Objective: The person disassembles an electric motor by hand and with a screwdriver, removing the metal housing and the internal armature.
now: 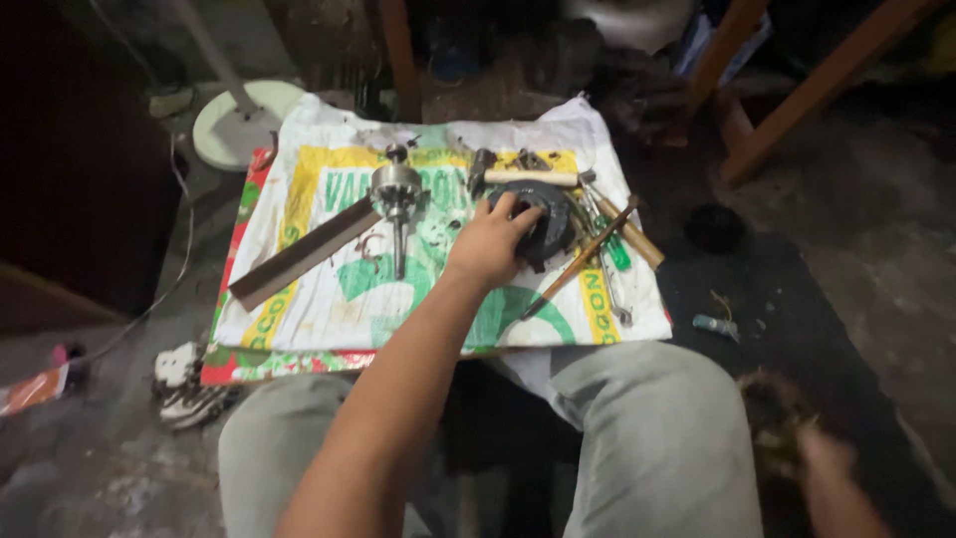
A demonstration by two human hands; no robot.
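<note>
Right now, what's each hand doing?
Left hand: fingers closed on the dark round part.
Right hand: blurred, cannot tell.

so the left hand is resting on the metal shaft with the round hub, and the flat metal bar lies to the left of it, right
Not quite. In the head view the left hand rests on the dark round part, not on the metal shaft with the round hub, which lies untouched beside it. The flat metal bar does lie to the left of the shaft.
</note>
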